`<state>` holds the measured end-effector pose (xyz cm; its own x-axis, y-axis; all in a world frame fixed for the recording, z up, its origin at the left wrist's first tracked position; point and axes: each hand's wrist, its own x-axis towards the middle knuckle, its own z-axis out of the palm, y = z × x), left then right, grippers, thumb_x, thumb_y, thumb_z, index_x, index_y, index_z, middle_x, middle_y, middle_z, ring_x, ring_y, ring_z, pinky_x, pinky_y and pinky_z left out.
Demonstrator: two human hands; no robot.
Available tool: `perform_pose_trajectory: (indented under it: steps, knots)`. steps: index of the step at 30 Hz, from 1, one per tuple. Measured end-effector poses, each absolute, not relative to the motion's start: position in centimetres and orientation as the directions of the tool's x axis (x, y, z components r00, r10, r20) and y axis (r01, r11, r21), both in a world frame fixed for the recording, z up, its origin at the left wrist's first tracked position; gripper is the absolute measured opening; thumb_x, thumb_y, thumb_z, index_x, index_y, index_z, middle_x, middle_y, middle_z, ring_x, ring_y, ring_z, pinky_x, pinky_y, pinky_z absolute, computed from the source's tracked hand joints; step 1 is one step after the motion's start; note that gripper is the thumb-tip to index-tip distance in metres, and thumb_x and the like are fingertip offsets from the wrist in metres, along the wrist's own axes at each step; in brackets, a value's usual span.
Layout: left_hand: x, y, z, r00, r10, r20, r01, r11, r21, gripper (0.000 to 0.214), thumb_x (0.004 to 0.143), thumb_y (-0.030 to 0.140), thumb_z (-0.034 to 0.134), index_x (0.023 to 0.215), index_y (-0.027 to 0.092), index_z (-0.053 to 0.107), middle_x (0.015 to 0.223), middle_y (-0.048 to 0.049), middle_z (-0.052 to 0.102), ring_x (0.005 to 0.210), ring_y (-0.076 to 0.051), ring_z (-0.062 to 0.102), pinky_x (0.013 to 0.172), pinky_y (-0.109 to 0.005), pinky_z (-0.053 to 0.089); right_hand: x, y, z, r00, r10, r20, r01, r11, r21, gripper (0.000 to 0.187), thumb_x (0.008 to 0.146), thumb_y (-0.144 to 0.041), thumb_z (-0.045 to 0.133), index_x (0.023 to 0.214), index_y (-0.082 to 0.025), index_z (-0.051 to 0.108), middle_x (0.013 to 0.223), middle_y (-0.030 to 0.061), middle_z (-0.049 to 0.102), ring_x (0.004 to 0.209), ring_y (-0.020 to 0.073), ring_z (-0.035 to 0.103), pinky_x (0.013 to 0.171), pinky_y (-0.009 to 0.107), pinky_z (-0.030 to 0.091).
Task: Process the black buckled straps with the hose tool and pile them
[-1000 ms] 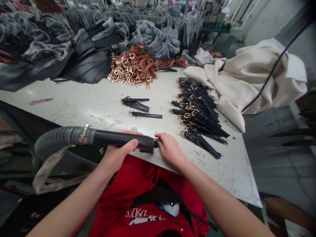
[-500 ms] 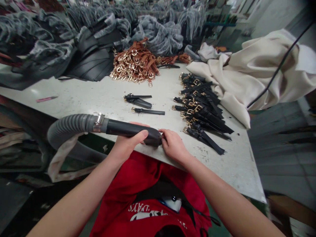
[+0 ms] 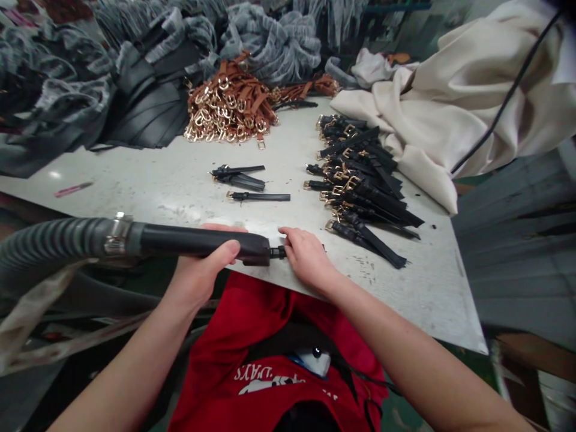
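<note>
My left hand (image 3: 202,271) is wrapped round the black nozzle (image 3: 180,240) of a grey ribbed hose (image 3: 49,239), held level over the near edge of the white table (image 3: 180,186). My right hand (image 3: 306,257) is closed at the nozzle's small tip (image 3: 277,252), fingers curled on something I cannot make out. A row of black straps with gold buckles (image 3: 360,192) lies just right of it. Three loose black straps (image 3: 252,183) lie ahead of the hands.
A heap of brown straps with gold buckles (image 3: 229,102) sits at the back. Bundled grey and black belts (image 3: 135,78) pile along the left. Cream cloth (image 3: 472,96) with a black cable (image 3: 504,108) covers the right. A pink cutter (image 3: 72,189) lies far left.
The nozzle and hose have shifted left and the tip now shows between my hands. My right hand stays at the tip. The camera has tilted.
</note>
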<state>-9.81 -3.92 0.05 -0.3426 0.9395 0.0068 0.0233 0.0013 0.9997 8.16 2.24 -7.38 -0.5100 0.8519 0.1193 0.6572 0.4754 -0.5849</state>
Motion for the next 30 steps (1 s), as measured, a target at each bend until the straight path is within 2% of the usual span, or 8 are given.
perform_pose_trajectory:
  steps: [3, 5, 10, 15, 19, 23, 26, 30]
  knots:
    - [-9.4, -4.1, -0.1, -0.287, 0.958, 0.019, 0.034, -0.009, 0.999, 0.018, 0.067, 0.027, 0.078, 0.084, 0.023, 0.073, 0.091, -0.0034, 0.075, 0.075, -0.021, 0.065, 0.066, -0.031, 0.05, 8.3, 2.3, -7.4, -0.493, 0.86, 0.134, 0.658, 0.469, -0.589, 0.039, 0.092, -0.011, 0.041, 0.128, -0.015, 0.056, 0.107, 0.012, 0.068, 0.099, 0.0236, 0.061, 0.092, 0.04, 0.045]
    - [-9.7, -4.2, 0.0, -0.272, 0.962, -0.017, 0.012, 0.021, 1.0, 0.019, 0.067, 0.029, 0.078, 0.084, 0.022, 0.073, 0.088, -0.0035, 0.074, 0.072, -0.02, 0.063, 0.063, -0.03, 0.049, 8.3, 2.3, -7.4, -0.489, 0.862, 0.13, 0.664, 0.465, -0.585, 0.038, 0.092, -0.011, 0.041, 0.127, -0.015, 0.056, 0.106, 0.012, 0.069, 0.099, 0.0233, 0.061, 0.092, 0.039, 0.045]
    - [-10.5, -4.7, 0.0, -0.404, 0.914, -0.045, -0.068, 0.019, 0.998, 0.02, 0.065, 0.031, 0.079, 0.08, 0.02, 0.072, 0.083, -0.0023, 0.074, 0.069, -0.017, 0.062, 0.058, -0.027, 0.048, 8.3, 2.3, -7.5, -0.506, 0.852, 0.136, 0.665, 0.486, -0.568, 0.035, 0.093, -0.012, 0.042, 0.124, -0.015, 0.058, 0.111, 0.0121, 0.069, 0.101, 0.0229, 0.062, 0.093, 0.038, 0.045]
    - [-9.4, -4.2, -1.1, -0.29, 0.956, -0.036, -0.096, 0.009, 0.995, 0.023, 0.065, 0.03, 0.079, 0.083, 0.017, 0.072, 0.085, -0.0041, 0.073, 0.069, -0.018, 0.062, 0.061, -0.028, 0.049, 8.5, 2.3, -7.6, -0.483, 0.864, 0.146, 0.677, 0.474, -0.563, 0.034, 0.092, -0.011, 0.042, 0.12, -0.016, 0.06, 0.113, 0.0126, 0.069, 0.103, 0.0231, 0.062, 0.093, 0.039, 0.046]
    - [-12.2, -5.0, -0.8, -0.446, 0.888, -0.112, -0.2, 0.023, 0.98, 0.028, 0.061, 0.033, 0.083, 0.079, 0.016, 0.071, 0.076, -0.0036, 0.072, 0.067, -0.017, 0.061, 0.054, -0.026, 0.046, 8.4, 2.2, -7.5, -0.485, 0.865, 0.13, 0.691, 0.47, -0.55, 0.03, 0.092, -0.011, 0.044, 0.116, -0.015, 0.062, 0.11, 0.0127, 0.069, 0.101, 0.0225, 0.062, 0.093, 0.037, 0.046]
    - [-15.1, -7.5, 0.6, -0.515, 0.856, -0.049, -0.158, -0.039, 0.987, 0.023, 0.065, 0.031, 0.083, 0.081, 0.017, 0.074, 0.08, -0.0011, 0.074, 0.067, -0.015, 0.058, 0.052, -0.024, 0.042, 8.5, 1.9, -7.3, -0.479, 0.864, 0.157, 0.677, 0.477, -0.56, 0.028, 0.094, -0.014, 0.043, 0.113, -0.016, 0.063, 0.107, 0.0115, 0.068, 0.1, 0.0227, 0.061, 0.092, 0.037, 0.045]
    - [-15.2, -9.1, 1.0, -0.535, 0.844, -0.026, -0.176, -0.082, 0.981, 0.021, 0.067, 0.034, 0.082, 0.082, 0.021, 0.074, 0.082, 0.0003, 0.074, 0.069, -0.016, 0.058, 0.053, -0.024, 0.043, 8.9, 1.7, -7.0, -0.528, 0.825, 0.199, 0.619, 0.535, -0.575, 0.027, 0.093, -0.019, 0.048, 0.114, -0.018, 0.065, 0.106, 0.0104, 0.065, 0.099, 0.0226, 0.06, 0.09, 0.037, 0.046]
    - [-14.2, -10.1, 0.0, -0.521, 0.846, -0.114, -0.259, -0.029, 0.966, 0.023, 0.063, 0.035, 0.082, 0.08, 0.021, 0.074, 0.083, -0.0032, 0.075, 0.068, -0.017, 0.06, 0.054, -0.025, 0.046, 9.4, 2.3, -6.2, -0.691, 0.706, 0.155, 0.545, 0.649, -0.531, 0.027, 0.088, -0.017, 0.056, 0.112, -0.022, 0.066, 0.109, 0.0086, 0.062, 0.101, 0.0216, 0.058, 0.091, 0.037, 0.045]
